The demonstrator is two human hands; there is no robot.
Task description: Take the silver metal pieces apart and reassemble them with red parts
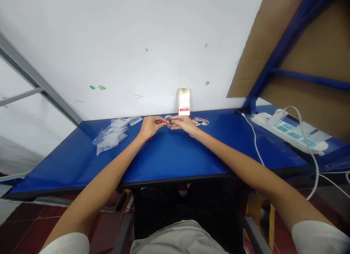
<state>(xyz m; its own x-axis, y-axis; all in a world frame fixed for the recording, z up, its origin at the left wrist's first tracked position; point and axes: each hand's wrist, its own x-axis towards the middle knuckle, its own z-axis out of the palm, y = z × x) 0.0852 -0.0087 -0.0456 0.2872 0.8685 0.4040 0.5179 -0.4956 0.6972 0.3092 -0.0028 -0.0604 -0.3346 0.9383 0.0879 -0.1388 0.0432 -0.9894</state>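
Note:
Between both hands, just above the blue table (175, 155), is a small round silvery metal disc (169, 122) with a bit of red at its left side. My left hand (151, 126) pinches it from the left, fingers closed. From the right, my right hand (184, 123) grips its edge with thumb and fingers. Another pale disc (167, 116) shows just behind. To the right of my right hand lie several similar metal discs (201, 121) with red parts on them. Small red pieces (149, 139) lie by my left wrist, partly hidden.
Clear plastic bags (112, 135) are piled at the left. A lit phone (184, 101) leans against the white wall behind my hands. A white power strip (290, 133) with plugs and cables (254, 137) occupies the right end, near a blue metal frame (273, 57).

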